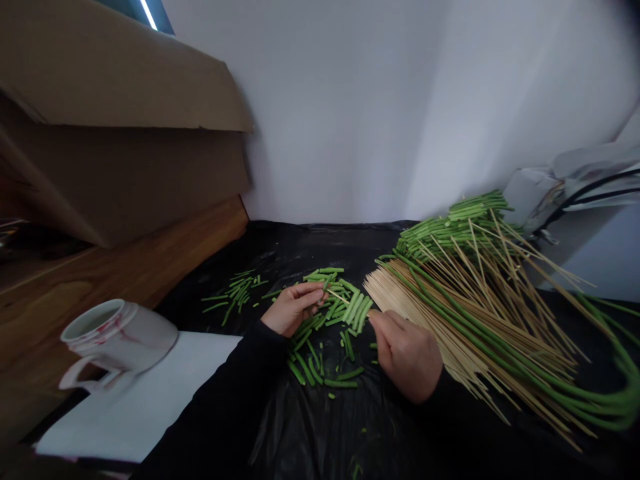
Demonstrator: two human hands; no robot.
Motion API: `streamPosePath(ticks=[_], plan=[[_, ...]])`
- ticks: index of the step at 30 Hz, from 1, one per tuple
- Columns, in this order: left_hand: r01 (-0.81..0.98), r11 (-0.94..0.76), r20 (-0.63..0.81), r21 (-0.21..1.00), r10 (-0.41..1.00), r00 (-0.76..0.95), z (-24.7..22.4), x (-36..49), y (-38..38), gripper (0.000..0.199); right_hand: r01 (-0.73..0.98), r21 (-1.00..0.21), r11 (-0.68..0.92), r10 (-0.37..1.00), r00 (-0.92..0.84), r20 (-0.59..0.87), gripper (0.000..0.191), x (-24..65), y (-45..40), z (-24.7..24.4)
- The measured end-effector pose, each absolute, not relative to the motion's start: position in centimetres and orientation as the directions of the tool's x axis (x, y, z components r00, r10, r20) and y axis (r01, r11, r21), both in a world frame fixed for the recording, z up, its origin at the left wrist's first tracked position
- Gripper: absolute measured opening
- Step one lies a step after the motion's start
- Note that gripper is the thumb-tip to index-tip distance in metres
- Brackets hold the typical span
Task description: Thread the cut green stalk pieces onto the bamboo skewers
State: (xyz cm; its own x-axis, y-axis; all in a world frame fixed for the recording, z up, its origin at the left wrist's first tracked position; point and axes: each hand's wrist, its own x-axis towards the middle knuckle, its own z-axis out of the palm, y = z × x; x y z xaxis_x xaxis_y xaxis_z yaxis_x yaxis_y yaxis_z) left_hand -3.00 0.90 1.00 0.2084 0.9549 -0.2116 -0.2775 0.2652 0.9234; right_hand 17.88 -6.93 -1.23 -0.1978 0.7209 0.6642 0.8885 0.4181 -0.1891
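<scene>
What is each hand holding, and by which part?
The right hand holds a skewer just beside its threaded green pieces; the left hand pinches another green piece, seemingly by its lower end.

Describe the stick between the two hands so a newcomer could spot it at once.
Find the black sheet below the pale wall. Over its loose green cuttings, look between left hand and right hand. The stick there bears a row of green pieces side by side, unlike the bare sticks bundled to the right.
</scene>
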Motion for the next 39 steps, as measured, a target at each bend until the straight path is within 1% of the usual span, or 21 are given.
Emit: streamPosePath(ticks=[8, 14, 22, 27, 33, 39], plan=[[-0.281, 0.262, -0.197, 0.923, 0.951, 0.24, 1.07, -2.84, 0.75, 0.026, 0.89, -0.192, 0.413, 0.739, -0.205, 0.642, 0.026, 17.95, -6.89, -1.32], [-0.298, 0.268, -0.212, 0.916, 0.955, 0.208, 1.3, -2.8, 0.71, 0.029, 0.888, -0.194, 0.417, 0.734, -0.202, 0.648, 0.026, 17.96, -6.92, -1.24], [-0.296, 0.262, -0.2, 0.919, 0.954, 0.223, 0.83, -2.98, 0.9, 0.032, 0.892, -0.19, 0.41, 0.735, -0.199, 0.649, 0.026, 17.89, -6.93, -1.21], [-0.273, 0.256, -0.202, 0.927, 0.957, 0.208, 0.82, -2.91, 0.95, 0.033, 0.892, -0.181, 0.415, 0.726, -0.205, 0.656, 0.027, 17.93, -6.89, -1.32], [-0.24, 0.217, -0.172, 0.946, 0.965, 0.197, 0.81, -2.84, 0.93, 0.03, 0.889, -0.189, 0.418, 0.73, -0.205, 0.652, 0.026, 17.82, -6.96, -1.19], [-0.298, 0.23, -0.183, 0.927, 0.967, 0.178, 0.68, -2.75, 1.0, 0.03, 0.88, -0.206, 0.428, 0.731, -0.204, 0.651, 0.027, 17.66, -7.12, -1.21]])
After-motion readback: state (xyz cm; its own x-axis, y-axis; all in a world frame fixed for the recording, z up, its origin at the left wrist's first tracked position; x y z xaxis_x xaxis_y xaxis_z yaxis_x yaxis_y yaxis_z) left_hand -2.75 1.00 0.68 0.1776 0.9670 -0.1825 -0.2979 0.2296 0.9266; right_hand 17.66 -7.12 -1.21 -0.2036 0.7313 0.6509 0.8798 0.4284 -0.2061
